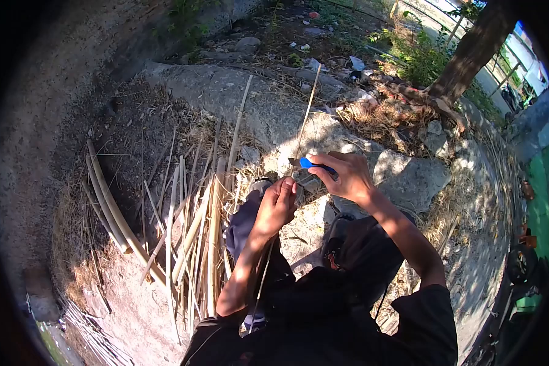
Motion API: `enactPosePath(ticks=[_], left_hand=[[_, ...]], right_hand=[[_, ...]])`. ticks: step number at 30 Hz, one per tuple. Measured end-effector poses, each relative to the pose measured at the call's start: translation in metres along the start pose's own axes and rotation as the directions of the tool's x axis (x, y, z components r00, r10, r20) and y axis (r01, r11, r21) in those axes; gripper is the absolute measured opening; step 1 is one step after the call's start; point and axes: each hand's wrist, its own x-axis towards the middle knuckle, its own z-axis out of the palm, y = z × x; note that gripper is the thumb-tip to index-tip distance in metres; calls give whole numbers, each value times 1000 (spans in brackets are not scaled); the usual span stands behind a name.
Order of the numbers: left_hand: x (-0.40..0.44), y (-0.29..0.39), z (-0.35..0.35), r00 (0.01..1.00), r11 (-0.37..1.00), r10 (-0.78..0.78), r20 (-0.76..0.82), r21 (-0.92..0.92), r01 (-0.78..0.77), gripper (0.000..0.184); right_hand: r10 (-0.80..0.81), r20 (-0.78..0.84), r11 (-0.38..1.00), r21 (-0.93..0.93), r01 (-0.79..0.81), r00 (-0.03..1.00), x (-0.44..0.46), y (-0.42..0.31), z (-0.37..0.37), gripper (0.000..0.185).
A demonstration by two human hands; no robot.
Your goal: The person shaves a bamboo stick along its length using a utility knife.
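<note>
My left hand (276,208) is closed around a thin bamboo strip (308,111), which runs up and away from the fist, its lower end trailing down past my forearm. In my right hand (345,174) is a knife with a blue handle (308,163), the fingers wrapped round it. Its short dark blade (294,162) points left and meets or nearly meets the strip just above my left fist. Whether the edge bites into the strip I cannot tell.
Several bamboo poles and split strips (215,232) lie to the left, beside curved bamboo pieces (117,207). A long stone slab (219,91) crosses in front of my feet. A tree trunk (479,52) stands at upper right, with green material (540,226) along the right edge.
</note>
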Motion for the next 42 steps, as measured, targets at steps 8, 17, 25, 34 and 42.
enactPosePath(ticks=[8,17,25,34,42], left_hand=[[-6,-9,-11,995,996,11,99,-89,-2,32],[-5,-12,-10,987,991,69,144,-122,-51,31],[-2,-15,-1,986,990,137,95,-27,-135,30],[3,-27,6,911,798,393,-127,540,-269,32],[-18,-34,3,913,815,394,-102,499,-296,34]], right_hand=[[217,-317,956,-121,-266,923,33,65,-79,17],[1,77,986,165,-14,997,4,-22,-27,23],[10,95,990,138,-23,995,-2,-18,-20,24],[14,63,994,105,-21,998,-6,-11,-12,24],[464,-209,828,-242,-506,861,38,51,-79,17]])
